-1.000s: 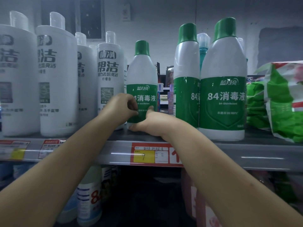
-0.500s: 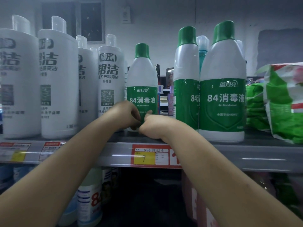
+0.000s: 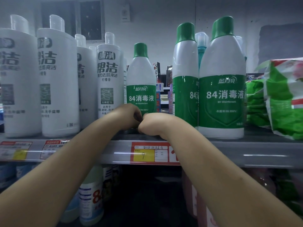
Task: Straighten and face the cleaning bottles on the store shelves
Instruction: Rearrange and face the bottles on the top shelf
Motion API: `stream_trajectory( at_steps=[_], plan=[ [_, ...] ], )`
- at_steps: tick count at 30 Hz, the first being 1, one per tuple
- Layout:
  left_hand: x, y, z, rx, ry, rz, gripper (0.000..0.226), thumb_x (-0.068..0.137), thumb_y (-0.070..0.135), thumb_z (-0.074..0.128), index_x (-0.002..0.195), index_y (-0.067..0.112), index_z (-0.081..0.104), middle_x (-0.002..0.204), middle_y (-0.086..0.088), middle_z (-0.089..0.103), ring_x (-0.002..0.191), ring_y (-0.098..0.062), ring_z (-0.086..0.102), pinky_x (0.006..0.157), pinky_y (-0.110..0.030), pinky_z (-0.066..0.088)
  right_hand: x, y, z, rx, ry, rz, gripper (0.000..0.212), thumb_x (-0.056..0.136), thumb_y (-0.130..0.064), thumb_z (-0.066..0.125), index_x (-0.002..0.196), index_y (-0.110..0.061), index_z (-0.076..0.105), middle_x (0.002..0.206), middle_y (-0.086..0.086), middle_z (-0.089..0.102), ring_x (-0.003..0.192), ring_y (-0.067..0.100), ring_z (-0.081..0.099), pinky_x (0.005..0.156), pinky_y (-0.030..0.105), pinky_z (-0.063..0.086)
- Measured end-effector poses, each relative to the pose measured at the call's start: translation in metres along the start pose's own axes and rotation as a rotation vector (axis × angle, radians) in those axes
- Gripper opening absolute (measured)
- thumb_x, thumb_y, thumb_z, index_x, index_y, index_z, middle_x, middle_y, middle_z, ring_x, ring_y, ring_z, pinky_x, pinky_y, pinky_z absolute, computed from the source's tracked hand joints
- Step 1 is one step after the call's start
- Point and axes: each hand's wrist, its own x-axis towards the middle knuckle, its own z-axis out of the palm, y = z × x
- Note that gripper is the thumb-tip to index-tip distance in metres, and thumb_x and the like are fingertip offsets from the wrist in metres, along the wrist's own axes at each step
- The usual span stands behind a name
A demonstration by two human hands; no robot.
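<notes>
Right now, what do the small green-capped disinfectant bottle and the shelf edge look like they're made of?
Small disinfectant bottle: likely opaque white plastic, smooth with a soft sheen, under a glossy green label. Shelf edge: probably grey painted metal with a clear price strip, judging by the straight bright glints along it.

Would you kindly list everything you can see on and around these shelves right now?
White cleaner bottles: at least four, white with clear caps, left part of the upper shelf.
Small disinfectant bottle: one, white with green cap and label, centre, label facing front.
Large disinfectant bottles: two in front, same colours, right of centre.
Blue-capped bottle: one, behind the large ones.
Green bags: at least two, far right.
Price tags: three, red and yellow, on the shelf edge.
Lower-shelf bottles: several, dim.
Left hand: at the small bottle's base, grip unclear.
Right hand: beside it, likewise.
</notes>
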Motion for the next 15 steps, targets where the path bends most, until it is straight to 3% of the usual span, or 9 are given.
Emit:
stream_trajectory(
  at_steps=[2, 4, 6, 9, 15],
  plan=[
    [-0.0007, 0.0005, -0.0001, 0.017, -0.006, 0.007, 0.020, 0.086, 0.009, 0.055, 0.103, 0.013, 0.064, 0.091, 0.001, 0.056, 0.088, -0.018, 0.053, 0.076, -0.028, 0.041, -0.0002, -0.0011, -0.0002, -0.039, -0.009, -0.004, 0.038, 0.097, -0.015, 0.036, 0.133, -0.003, 0.041, 0.114, 0.013, 0.053, 0.099, 0.025, 0.048, 0.065, 0.024, 0.039],
    [-0.0013, 0.0006, -0.0003, 0.022, -0.005, 0.006, 0.020, 0.088, 0.013, 0.052, 0.105, 0.012, 0.062, 0.100, -0.003, 0.060, 0.093, -0.022, 0.055, 0.080, -0.031, 0.044, 0.0001, -0.0029, 0.0003, -0.079, -0.015, 0.000, 0.044, 0.098, -0.012, 0.031, 0.141, -0.002, 0.029, 0.139, 0.017, 0.041, 0.122, 0.028, 0.043, 0.088, 0.028, 0.038],
    [-0.0007, -0.0003, -0.0001, 0.014, -0.006, -0.002, 0.021, 0.089, 0.014, 0.050, 0.108, 0.012, 0.059, 0.108, -0.006, 0.061, 0.098, -0.025, 0.056, 0.085, -0.035, 0.045, 0.0008, -0.0040, 0.0007, -0.090, -0.028, 0.006, 0.045, 0.099, -0.011, 0.028, 0.143, 0.000, 0.025, 0.143, 0.016, 0.038, 0.128, 0.027, 0.039, 0.098, 0.028, 0.034],
    [0.0009, -0.0016, 0.0011, 0.025, -0.026, -0.010, 0.025, 0.087, 0.014, 0.052, 0.112, 0.014, 0.056, 0.111, -0.006, 0.060, 0.099, -0.024, 0.056, 0.086, -0.034, 0.045, 0.0011, -0.0025, 0.0002, -0.075, -0.021, 0.004, 0.044, 0.098, -0.010, 0.028, 0.142, -0.001, 0.026, 0.141, 0.017, 0.040, 0.127, 0.027, 0.040, 0.098, 0.028, 0.034],
    [0.0023, -0.0011, 0.0023, 0.087, -0.058, 0.010, 0.015, 0.091, 0.017, 0.047, 0.105, 0.013, 0.052, 0.097, -0.004, 0.054, 0.086, -0.020, 0.049, 0.073, -0.029, 0.036, 0.0012, -0.0029, 0.0006, -0.046, -0.023, 0.017, 0.044, 0.098, -0.009, 0.029, 0.142, -0.001, 0.027, 0.139, 0.016, 0.042, 0.126, 0.027, 0.041, 0.092, 0.027, 0.035]
  ],
)
